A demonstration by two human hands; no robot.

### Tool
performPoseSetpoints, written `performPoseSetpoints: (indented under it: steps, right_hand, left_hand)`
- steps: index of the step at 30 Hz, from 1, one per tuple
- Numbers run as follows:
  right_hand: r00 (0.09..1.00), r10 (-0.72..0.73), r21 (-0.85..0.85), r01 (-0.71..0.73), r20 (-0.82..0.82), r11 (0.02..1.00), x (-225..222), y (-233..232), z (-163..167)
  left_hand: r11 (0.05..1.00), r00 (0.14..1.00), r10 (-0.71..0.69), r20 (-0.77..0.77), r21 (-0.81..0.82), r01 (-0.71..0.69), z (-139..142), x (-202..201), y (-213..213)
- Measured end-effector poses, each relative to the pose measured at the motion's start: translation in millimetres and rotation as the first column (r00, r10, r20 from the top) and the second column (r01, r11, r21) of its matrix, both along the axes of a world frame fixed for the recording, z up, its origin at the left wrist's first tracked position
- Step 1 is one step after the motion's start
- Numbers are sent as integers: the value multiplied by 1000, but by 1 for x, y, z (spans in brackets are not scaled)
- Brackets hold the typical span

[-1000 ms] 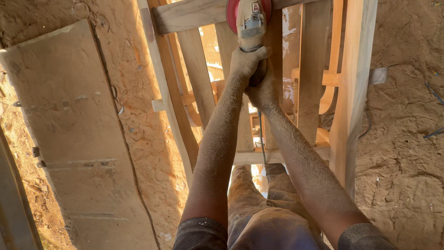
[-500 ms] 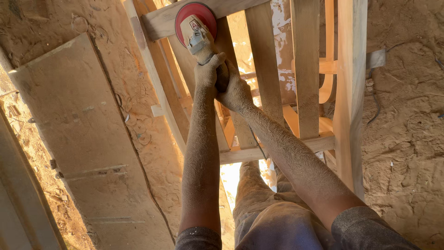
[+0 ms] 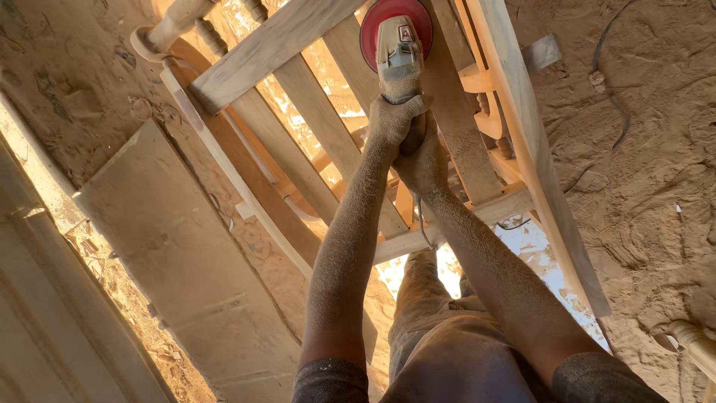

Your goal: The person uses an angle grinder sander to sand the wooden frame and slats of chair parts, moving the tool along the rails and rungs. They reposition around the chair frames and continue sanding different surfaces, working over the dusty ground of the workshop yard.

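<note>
Left hand (image 3: 395, 119) and right hand (image 3: 425, 160) clenched round grinder (image 3: 399, 56); red disc (image 3: 373, 22) against wooden frame (image 3: 313, 112)

Sander (image 3: 399, 46) on frame (image 3: 298, 37) — board (image 3: 186, 254) left

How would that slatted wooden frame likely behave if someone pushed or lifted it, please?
The frame looks rigid: thick slats joined to rails. Probably heavy and awkward, being large. Dust coats it, so grip may slip. Both hands, left and right, hold the sander.

Woodworking shop, sawdust-covered floor (image 3: 641, 172), unfinished wooden chair frame (image 3: 298, 127)
</note>
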State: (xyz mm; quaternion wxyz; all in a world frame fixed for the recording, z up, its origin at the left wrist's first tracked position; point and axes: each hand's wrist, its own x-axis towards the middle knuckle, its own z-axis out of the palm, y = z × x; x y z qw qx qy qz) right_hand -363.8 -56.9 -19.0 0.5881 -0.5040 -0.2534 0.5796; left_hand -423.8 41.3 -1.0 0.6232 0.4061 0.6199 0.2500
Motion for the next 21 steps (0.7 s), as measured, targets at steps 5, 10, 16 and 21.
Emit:
performPoseSetpoints:
  steps: [5, 10, 16, 21]
  right_hand:
    - [979, 16, -68, -2, 201, 998, 24, -2, -6]
    - [784, 150, -252, 8, 603, 968, 40, 3, -1]
    - [778, 154, -219, -21, 609, 976, 46, 14, 2]
    - [740, 233, -283, -60, 631, 957, 38, 11, 4]
  left_hand:
    - [998, 996, -63, -59, -16, 62, -17, 24, 7]
    - [998, 998, -56, -1, 12, 56, -27, 39, 17]
    - [995, 988, -95, -122, -22, 93, -22, 42, 27]
    - [999, 999, -41, -33, -16, 40, -19, 28, 18]
